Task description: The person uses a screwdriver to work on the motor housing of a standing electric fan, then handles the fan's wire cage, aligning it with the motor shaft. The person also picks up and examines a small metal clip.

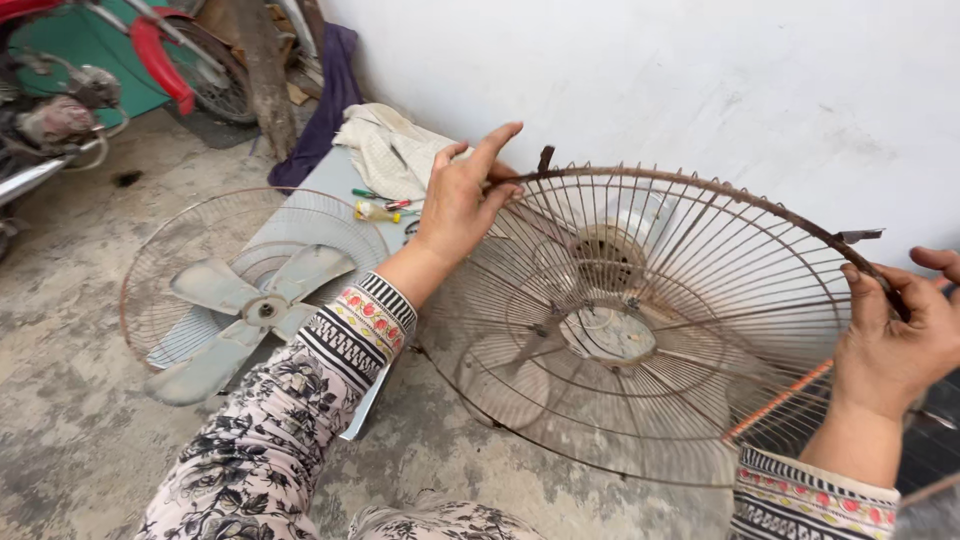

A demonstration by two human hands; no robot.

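A large rusty wire fan guard [690,250] is held tilted above the concrete floor. My left hand [462,200] grips its rim at the upper left, fingers partly stretched out over the wire. On the right side, my right hand [895,335] closes around the rim. Through the wires I see the fan motor hub [610,330]. Both arms wear patterned sleeves.
To the left, a second wire guard [160,270] lies on the floor with a grey fan blade [255,310] in it. Screwdrivers [380,205] and a crumpled cloth [390,145] rest on a grey board near the white wall. A red motorcycle [80,70] stands at the far left.
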